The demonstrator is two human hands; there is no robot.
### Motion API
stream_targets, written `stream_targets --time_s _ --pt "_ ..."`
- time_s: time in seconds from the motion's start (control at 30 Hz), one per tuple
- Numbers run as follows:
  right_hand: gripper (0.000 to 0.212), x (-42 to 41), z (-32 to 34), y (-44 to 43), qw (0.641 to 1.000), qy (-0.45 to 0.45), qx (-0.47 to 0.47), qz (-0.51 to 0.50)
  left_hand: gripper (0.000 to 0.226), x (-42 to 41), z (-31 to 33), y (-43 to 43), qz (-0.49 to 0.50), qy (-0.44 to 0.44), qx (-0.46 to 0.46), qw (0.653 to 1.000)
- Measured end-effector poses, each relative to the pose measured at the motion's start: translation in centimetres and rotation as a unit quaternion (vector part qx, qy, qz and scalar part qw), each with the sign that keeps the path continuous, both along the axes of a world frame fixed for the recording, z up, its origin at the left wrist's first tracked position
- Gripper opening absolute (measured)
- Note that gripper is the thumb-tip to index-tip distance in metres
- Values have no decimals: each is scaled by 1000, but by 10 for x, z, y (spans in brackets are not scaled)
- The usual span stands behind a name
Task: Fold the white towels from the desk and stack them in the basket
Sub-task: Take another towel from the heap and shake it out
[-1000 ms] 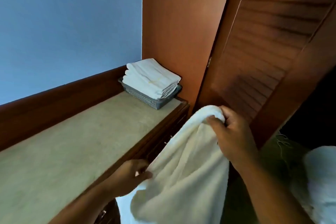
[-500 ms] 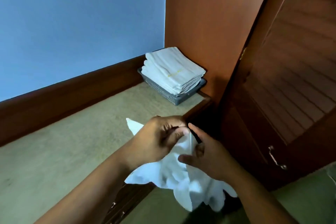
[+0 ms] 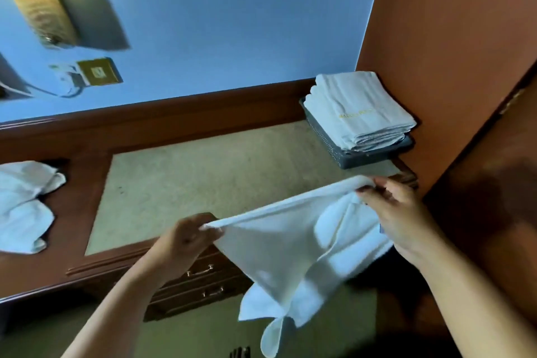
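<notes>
White towel (image 3: 286, 244) stretched, left hand (image 3: 186, 237) pinching one corner, right hand (image 3: 399, 219) pinching the other

A blue wall (image 3: 232, 23) fills the far side. High at the far left hangs a lit wall lamp (image 3: 43, 0), blurred. Below it sits a brass socket plate (image 3: 98, 72), with a white plug (image 3: 65, 78) just to its left and a white cable trailing left. A tall reddish-brown wooden panel (image 3: 436, 23) stands at the right, with a wooden door (image 3: 494, 183) nearer. Greenish floor (image 3: 189, 337) lies below.
</notes>
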State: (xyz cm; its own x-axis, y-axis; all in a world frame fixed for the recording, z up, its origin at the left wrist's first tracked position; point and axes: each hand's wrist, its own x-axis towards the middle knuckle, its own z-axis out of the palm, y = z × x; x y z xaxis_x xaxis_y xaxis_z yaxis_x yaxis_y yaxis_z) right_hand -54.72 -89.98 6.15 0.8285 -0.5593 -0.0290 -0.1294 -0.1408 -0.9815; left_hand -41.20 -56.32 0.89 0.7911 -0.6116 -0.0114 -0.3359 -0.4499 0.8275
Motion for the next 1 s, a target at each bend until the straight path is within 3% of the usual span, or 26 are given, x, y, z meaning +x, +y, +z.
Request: stream_targets --time_s 0.03,0.1,0.17,0.2,0.3,0.37,0.4,0.47,0.53,0.6,0.67,0.73,0.83,1.0 --pt "9 -4 0 -5 1000 16 9 11 37 -15 6 0 52 29 -92 994" --pt "39 -14 -9 -11 993 101 1 56 32 -45 19 -3 138 95 -266 949" --pt "75 -25 -23 -14 960 240 -66 129 37 -66 31 -6 185 143 -379 895" --pt "82 -30 -32 -13 931 294 -108 186 39 -77 38 -5 208 157 -411 874" --pt "54 -45 -55 -1 844 369 -175 348 37 -100 45 -4 281 160 -428 844" --pt "42 -53 -62 3 828 348 -172 405 32 -112 44 -7 317 149 -421 837" --pt "43 -55 -66 2 842 320 -156 406 28 -117 43 -9 336 142 -408 837" --pt "46 -60 -73 -5 898 260 -76 346 23 -123 42 -13 356 133 -387 840" --pt "32 -62 -77 -12 951 196 2 240 21 -127 44 -18 349 143 -384 843" --pt "20 -63 -76 -14 973 140 65 172 18 -131 48 -25 334 152 -385 847" --pt "7 -66 -66 -8 965 105 162 177 18 -135 53 -32 316 147 -374 860" --pt "21 -69 -53 2 940 76 244 225 19 -136 55 -40 290 138 -355 878" --pt "20 -75 -33 19 938 33 211 273 19 -142 54 -52 268 134 -333 894" --pt "9 -82 0 38 928 -48 168 330 25 -156 58 -71 255 151 -338 893"
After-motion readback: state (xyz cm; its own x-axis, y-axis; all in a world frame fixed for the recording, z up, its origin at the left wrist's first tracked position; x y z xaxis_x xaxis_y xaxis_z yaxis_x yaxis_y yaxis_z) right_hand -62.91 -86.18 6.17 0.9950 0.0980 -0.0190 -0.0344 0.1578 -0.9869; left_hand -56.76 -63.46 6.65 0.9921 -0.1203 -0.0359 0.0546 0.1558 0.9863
